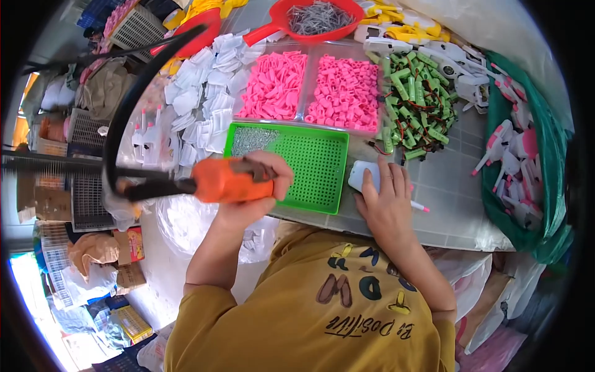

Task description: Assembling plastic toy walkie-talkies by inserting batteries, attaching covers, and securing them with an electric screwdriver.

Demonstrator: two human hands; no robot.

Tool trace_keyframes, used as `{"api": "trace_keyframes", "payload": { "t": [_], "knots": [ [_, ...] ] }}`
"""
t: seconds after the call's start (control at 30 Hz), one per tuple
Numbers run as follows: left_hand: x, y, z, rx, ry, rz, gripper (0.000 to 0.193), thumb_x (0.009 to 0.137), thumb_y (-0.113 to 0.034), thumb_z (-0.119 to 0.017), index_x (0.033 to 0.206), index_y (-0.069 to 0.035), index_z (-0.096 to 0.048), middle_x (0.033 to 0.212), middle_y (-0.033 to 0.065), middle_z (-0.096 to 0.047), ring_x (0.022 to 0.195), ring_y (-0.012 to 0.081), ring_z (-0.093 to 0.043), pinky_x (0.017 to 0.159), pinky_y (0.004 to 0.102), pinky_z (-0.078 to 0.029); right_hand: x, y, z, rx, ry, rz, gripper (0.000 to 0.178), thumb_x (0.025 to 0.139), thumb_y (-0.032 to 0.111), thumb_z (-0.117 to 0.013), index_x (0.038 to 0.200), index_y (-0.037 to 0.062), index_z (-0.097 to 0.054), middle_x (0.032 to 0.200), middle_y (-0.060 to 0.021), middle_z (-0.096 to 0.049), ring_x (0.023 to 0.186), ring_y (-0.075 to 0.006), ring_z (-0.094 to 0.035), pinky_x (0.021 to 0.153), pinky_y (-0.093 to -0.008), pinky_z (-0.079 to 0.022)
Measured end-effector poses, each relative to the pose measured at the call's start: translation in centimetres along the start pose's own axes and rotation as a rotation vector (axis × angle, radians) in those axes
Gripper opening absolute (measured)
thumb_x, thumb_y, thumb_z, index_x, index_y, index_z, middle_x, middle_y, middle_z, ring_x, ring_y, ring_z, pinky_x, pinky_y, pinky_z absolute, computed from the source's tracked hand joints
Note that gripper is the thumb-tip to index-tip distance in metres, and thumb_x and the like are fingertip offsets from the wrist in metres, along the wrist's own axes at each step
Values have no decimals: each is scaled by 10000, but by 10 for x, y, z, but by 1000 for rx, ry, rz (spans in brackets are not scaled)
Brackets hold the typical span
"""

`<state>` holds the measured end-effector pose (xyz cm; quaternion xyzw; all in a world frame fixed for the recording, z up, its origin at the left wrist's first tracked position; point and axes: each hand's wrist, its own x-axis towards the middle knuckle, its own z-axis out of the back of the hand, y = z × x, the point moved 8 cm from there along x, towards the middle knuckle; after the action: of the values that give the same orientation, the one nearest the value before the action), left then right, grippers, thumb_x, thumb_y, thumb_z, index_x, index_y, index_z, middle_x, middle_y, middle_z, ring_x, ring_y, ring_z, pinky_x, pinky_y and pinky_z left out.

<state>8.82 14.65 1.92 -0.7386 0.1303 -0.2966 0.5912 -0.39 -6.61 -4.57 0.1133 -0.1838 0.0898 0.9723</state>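
Note:
My left hand [251, 208] is wrapped round an orange electric screwdriver [218, 180] with a black end and cord, held in the air beside the green tray [319, 209]. That tray has a perforated floor, and small silver screws [251, 140] are heaped in its far left part. To the right of it, my right hand [390, 208] grips a white plastic housing [364, 175] against the table, fingers curled over it. A pink-tipped white stem [419, 206] sticks out past that hand. The fingers hide much of the housing.
Beyond the tray stand bins of pink plastic parts [273, 87] and pink caps [347, 87]. Green battery packs with wires [415, 90] lie to their right, white plastic pieces [211, 93] to their left. A red scoop [279, 13] holds metal pins. A green bag [558, 204] contains pink-and-white assemblies.

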Motion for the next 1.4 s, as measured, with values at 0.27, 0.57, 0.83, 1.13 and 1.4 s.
{"api": "trace_keyframes", "payload": {
  "t": [0.27, 0.57, 0.83, 1.13, 1.4],
  "knots": [
    [-20, 10, 12, -1, -61, -23, 258, 754, 67, -737, 1008, 40, -697, 840, 62, -672, 685, 70, -579, 607, 218, -449, 1, -9, 4, 94, 27, 7, 558, 797, 220, -816, 1297, 94, -602, 1384, -204, -555, 1268, -429, -509, 1068, -584, -423],
    [-20, 14, 12, -19, -17, -15, 233, 768, 83, -718, 996, 44, -687, 849, 70, -671, 680, 80, -585, 589, 219, -445, 3, -11, 9, 145, 34, 10, 507, 813, 214, -803, 1278, 106, -633, 1372, -184, -558, 1233, -418, -541, 1059, -564, -428],
    [-3, -15, -16, 62, -7, -52, 285, 741, 61, -767, 1003, -11, -684, 838, 72, -667, 703, 121, -585, 639, 260, -476, 6, -12, 15, 193, 30, -9, 484, 795, 190, -799, 1234, 80, -630, 1338, -202, -565, 1204, -414, -553, 1033, -557, -445],
    [53, 9, -76, -177, 96, -135, 251, 837, 51, -654, 1078, -3, -608, 740, 38, -600, 681, 140, -593, 862, 401, -570, 4, -14, 17, 256, -11, -20, 523, 771, 161, -805, 1245, 57, -610, 1316, -206, -578, 1205, -408, -555, 1044, -556, -433],
    [62, 27, -81, -157, 139, -48, 223, 834, 93, -641, 1027, -17, -632, 772, 51, -628, 725, 143, -635, 835, 355, -568, 1, -18, 13, 282, -2, -22, 548, 768, 155, -808, 1267, 57, -605, 1350, -217, -561, 1229, -430, -541, 1054, -563, -431]
  ]
}}
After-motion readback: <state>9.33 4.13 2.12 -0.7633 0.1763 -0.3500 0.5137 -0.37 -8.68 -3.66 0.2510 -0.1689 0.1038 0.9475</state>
